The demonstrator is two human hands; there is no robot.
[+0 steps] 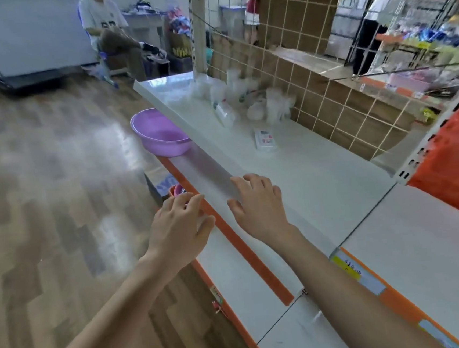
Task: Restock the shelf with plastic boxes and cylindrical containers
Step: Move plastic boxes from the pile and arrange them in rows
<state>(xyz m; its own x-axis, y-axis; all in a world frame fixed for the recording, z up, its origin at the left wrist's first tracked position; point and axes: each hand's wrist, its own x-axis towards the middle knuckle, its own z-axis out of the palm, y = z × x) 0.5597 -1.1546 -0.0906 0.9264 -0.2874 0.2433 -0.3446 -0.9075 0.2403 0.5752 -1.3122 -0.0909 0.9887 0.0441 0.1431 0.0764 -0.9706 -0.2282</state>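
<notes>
Glossy wood-plank floor, brown tiled wall, pale wall, seated person beyond

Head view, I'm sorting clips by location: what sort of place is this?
Probably a small shop: white metal shelf with an orange edge strip, a yellow price label and clear plastic containers.

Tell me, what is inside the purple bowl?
The part of the purple bowl that shows holds nothing, just bare purple plastic. Its right side is tucked under the white shelf, so anything there is hidden.
</notes>
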